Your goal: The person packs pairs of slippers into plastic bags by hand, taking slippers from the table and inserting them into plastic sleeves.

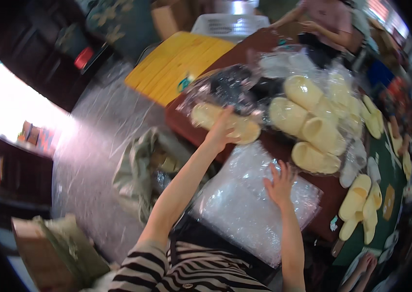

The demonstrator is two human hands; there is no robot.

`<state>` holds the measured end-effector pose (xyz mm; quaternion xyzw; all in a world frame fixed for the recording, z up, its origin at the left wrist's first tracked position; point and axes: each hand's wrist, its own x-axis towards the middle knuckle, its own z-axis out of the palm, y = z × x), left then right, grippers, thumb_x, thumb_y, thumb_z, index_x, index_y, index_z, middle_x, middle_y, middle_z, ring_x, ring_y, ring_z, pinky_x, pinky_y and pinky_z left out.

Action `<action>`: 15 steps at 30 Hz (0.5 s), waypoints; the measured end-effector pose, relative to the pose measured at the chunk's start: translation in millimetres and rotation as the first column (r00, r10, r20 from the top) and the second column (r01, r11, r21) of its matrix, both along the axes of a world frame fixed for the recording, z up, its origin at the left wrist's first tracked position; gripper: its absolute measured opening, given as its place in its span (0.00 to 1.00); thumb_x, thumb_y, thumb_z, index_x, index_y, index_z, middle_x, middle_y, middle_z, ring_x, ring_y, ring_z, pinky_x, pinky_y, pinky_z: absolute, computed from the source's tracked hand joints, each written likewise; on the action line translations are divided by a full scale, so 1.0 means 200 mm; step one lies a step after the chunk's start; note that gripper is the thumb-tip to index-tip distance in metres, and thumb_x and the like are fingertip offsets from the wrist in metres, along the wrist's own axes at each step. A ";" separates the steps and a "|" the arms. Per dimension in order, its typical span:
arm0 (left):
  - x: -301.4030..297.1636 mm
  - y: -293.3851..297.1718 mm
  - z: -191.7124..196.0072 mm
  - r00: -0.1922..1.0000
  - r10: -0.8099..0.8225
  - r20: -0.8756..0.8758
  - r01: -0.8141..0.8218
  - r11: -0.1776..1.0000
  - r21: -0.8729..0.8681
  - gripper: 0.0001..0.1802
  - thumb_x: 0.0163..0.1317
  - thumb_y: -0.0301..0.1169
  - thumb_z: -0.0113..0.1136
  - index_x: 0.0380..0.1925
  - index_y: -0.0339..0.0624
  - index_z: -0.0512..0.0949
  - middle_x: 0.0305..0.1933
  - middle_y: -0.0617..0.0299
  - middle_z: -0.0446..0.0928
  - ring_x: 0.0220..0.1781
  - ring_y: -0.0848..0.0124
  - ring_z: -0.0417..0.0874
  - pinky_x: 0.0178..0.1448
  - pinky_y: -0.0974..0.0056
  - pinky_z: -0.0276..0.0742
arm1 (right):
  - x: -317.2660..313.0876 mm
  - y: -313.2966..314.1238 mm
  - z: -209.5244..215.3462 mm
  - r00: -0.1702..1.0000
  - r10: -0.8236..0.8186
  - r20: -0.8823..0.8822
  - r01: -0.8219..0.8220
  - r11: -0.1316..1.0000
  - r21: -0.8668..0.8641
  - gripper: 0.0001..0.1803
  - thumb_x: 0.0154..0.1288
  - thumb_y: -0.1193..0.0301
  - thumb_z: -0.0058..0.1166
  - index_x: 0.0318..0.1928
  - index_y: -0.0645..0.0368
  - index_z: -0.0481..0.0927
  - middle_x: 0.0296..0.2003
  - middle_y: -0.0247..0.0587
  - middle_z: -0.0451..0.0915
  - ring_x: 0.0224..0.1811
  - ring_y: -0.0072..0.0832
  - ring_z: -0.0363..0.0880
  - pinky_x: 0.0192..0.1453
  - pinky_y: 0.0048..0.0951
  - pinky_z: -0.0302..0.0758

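I see left hand (221, 131) gripping pale slipper (202, 116) around its middle, just above frame centre; right hand (280, 186) open, spread flat on clear bags (235, 199), lower centre. I'd hold slipper lightly, press bags evenly against sliding. Count: two hands, one slipper gripped, one bag stack, sheets uncountable; heaped yellow slippers (286, 117), right of centre, overlap too much; upper frame, one white basket (215, 27), one yellow table (179, 63)

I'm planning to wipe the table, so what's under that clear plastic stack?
The brown tabletop shows beside the clear plastic stack, which seems to rest on it. The right hand lies on top. Anything else underneath is covered.
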<state>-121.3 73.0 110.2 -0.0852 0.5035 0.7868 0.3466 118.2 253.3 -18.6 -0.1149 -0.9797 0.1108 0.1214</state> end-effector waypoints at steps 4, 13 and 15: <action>0.17 -0.34 -0.01 0.974 -0.018 -0.228 -0.003 0.996 -0.091 0.36 0.69 0.39 0.59 0.72 0.42 0.56 0.64 0.53 0.65 0.55 0.59 0.78 0.52 0.57 0.83 | -0.01 -0.01 -0.04 0.997 0.018 0.071 -0.017 1.000 -0.015 0.33 0.66 0.51 0.54 0.69 0.44 0.66 0.73 0.44 0.55 0.76 0.51 0.48 0.74 0.69 0.40; 0.42 -1.77 -1.34 0.981 -0.196 -0.016 0.081 0.477 -0.875 0.21 0.61 0.33 0.58 0.54 0.41 0.78 0.48 0.51 0.83 0.45 0.56 0.85 0.50 0.59 0.79 | -0.05 0.00 -0.06 0.982 0.052 0.183 -0.072 0.992 0.105 0.35 0.71 0.49 0.46 0.74 0.46 0.59 0.75 0.45 0.52 0.77 0.52 0.45 0.74 0.68 0.41; 0.45 -1.79 -1.54 0.910 -0.393 0.131 0.265 0.308 -0.914 0.24 0.56 0.32 0.57 0.54 0.37 0.77 0.52 0.42 0.80 0.52 0.43 0.82 0.60 0.54 0.76 | -0.04 0.03 -0.04 0.977 0.052 0.206 -0.074 0.992 0.102 0.35 0.71 0.48 0.45 0.73 0.48 0.59 0.75 0.46 0.52 0.77 0.52 0.45 0.74 0.67 0.41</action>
